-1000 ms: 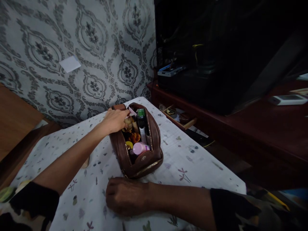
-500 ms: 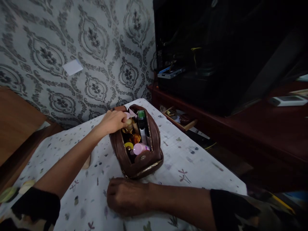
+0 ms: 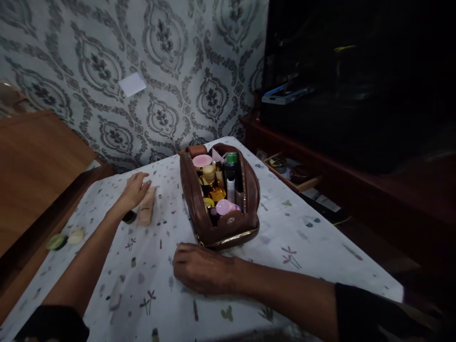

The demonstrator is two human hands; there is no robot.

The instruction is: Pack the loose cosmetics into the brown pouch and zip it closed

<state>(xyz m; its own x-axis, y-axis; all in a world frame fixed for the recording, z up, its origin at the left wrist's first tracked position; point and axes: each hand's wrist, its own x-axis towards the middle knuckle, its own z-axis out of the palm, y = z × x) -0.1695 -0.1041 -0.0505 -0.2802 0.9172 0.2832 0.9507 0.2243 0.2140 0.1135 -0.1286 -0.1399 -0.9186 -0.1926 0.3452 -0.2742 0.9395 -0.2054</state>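
A brown leather toiletry bag (image 3: 245, 190) stands open on the table, packed with several small bottles and jars, a pink-lidded jar (image 3: 202, 161) at its far end and a pink cap (image 3: 225, 207) near its front. My left hand (image 3: 134, 189) lies on a beige tube (image 3: 147, 206) left of the bag, fingers extended over its upper end. My right hand (image 3: 201, 267) rests on the cloth just in front of the bag, fingers curled under, holding nothing I can see.
The table has a white cloth (image 3: 292, 247) with small prints. Two small round pieces (image 3: 66, 239) lie at its left edge. A dark wooden cabinet (image 3: 356, 180) with an open drawer stands to the right. Patterned wallpaper is behind, a wooden board on the left.
My left hand left the open bag and moved left onto the beige tube on the cloth. My right hand stayed in front of the bag. The view swung to the left.
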